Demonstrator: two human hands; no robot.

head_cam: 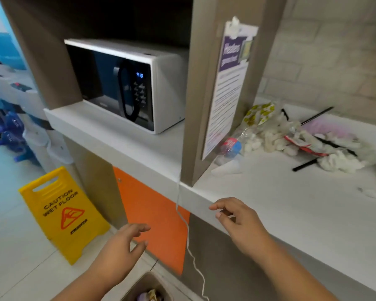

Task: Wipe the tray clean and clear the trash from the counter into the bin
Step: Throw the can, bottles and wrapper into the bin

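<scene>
**White counter heaped with rubbish, both hands empty**

Little looks done, to my eye. The trash [291, 140] lies in a loose pile at the back of the counter [291, 203], just right of the pillar. It is made up of crumpled tissues [339, 161], black straws [316, 115], a squashed bottle [231, 146] with a blue cap and a yellow-spotted wrapper [258, 114]. Under the far side of the heap shows a pale pink surface that I take to be the tray [332, 127]. It is mostly buried, so I cannot tell whether it has been wiped, and no cloth is in sight. The bin [143, 278] sits on the floor below the counter's edge with a few scraps inside, so some clearing may have begun.

The left hand [117, 250] hangs low above the bin, fingers spread and loosely bent, holding nothing. The right hand [239, 222] hovers over the counter's front edge, well short of the pile, fingers half curled, also empty.
</scene>
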